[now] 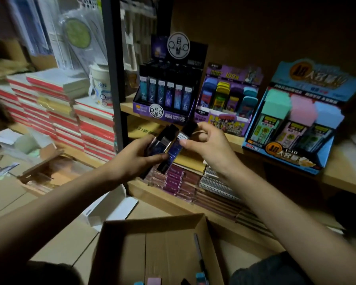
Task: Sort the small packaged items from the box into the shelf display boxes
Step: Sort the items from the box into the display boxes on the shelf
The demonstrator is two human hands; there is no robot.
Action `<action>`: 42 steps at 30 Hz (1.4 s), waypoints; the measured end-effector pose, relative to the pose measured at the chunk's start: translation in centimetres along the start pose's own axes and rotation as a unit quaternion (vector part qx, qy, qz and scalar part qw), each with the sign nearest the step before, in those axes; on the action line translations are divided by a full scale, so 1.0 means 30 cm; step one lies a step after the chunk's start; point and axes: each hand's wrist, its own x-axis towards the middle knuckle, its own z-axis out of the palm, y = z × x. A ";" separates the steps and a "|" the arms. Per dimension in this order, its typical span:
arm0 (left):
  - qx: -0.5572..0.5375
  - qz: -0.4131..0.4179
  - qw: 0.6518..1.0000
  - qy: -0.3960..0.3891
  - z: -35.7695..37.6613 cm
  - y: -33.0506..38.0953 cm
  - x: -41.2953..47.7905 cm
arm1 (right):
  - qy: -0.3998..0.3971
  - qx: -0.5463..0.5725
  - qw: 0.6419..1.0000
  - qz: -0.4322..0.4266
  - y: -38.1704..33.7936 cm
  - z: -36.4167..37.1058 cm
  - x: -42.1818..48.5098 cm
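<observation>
Landmark: the dark display box (164, 93) on the shelf (245, 145); we place everything from it.
Left hand (136, 159): just below and in front of the display box, wrapped around a small bunch of dark packs (161, 144), likely held as a ready stock.
Right hand (210, 145): beside the left, pinching one dark pack (178, 149) between thumb and fingers, its top tilted up toward the display box, which we judge is its destination since the designs match.
Cardboard box (152, 249): well below the display box, nearest us; a few pastel items (153, 281) lie at its bottom edge.
Other displays: the purple box (228, 99) and blue box (302, 114) stand right of the landmark, presumably for the pastel items.
</observation>
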 end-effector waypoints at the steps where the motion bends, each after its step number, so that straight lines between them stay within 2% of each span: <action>1: -0.010 0.007 1.000 0.015 -0.004 0.008 0.005 | 0.002 -0.009 1.000 -0.013 -0.015 0.006 0.018; 4: -0.039 0.020 0.998 0.054 -0.015 0.028 0.025 | 0.008 -0.043 0.998 -0.035 -0.051 0.001 0.075; 9: -0.058 0.053 0.991 0.107 -0.124 0.053 0.057 | 0.031 -0.028 0.997 -0.061 -0.138 -0.035 0.206; 14: -0.091 0.010 0.976 0.198 -0.289 -0.010 0.048 | 0.066 -0.036 0.992 -0.106 -0.241 0.020 0.415; 16: -0.094 -0.014 0.972 0.214 -0.326 -0.036 0.040 | 0.072 -0.075 0.987 -0.119 -0.250 0.071 0.496; 23: -0.155 -0.055 0.963 0.213 -0.366 -0.069 0.053 | 0.076 -0.235 0.954 -0.171 -0.191 0.189 0.634; 31: -0.174 -0.069 0.958 0.216 -0.386 -0.071 0.055 | 0.064 -0.208 0.969 -0.115 -0.155 0.205 0.693; 37: -0.183 -0.059 0.959 0.209 -0.387 -0.058 0.049 | 0.088 -0.232 0.965 -0.080 -0.105 0.226 0.720; 39: -0.177 -0.060 0.961 0.205 -0.382 -0.058 0.051 | 0.075 -0.278 0.954 -0.080 -0.118 0.229 0.719; 42: -0.178 -0.058 0.961 0.203 -0.371 -0.056 0.059 | 0.058 -0.398 0.913 -0.076 -0.142 0.232 0.683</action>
